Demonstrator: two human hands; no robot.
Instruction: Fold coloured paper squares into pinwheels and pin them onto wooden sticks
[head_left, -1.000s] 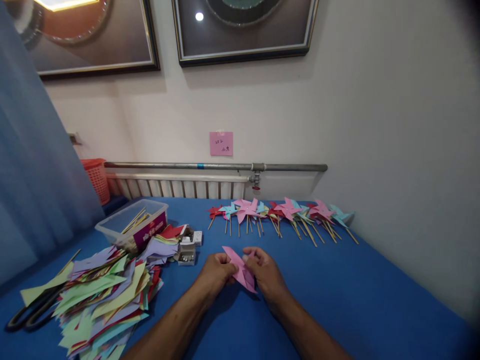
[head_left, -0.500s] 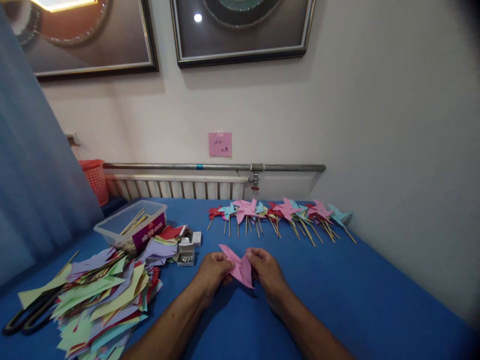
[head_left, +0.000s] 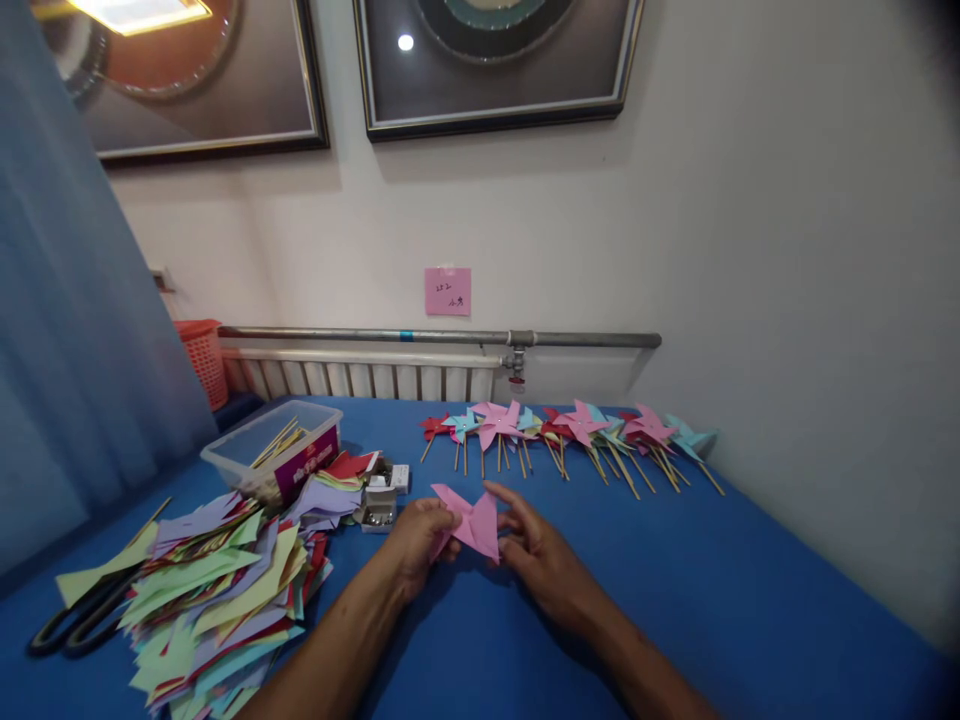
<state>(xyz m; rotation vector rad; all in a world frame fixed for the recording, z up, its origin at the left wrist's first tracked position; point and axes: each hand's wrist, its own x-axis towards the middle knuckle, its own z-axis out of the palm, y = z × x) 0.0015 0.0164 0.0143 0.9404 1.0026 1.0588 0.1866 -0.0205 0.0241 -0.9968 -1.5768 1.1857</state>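
Pink paper (head_left: 480, 524) held in front and to the right of the tub (head_left: 309, 466).
Head view: the left hand (head_left: 420, 540) pinches its left side between thumb and fingers; the right hand's (head_left: 541, 552) fingers stand parted at its right edge, contact unclear. Boxes (head_left: 379, 512) sit just right of the tub, pinwheels (head_left: 498, 424) well right, coloured sheets (head_left: 217, 610) in front, scissors (head_left: 49, 636) front-left.
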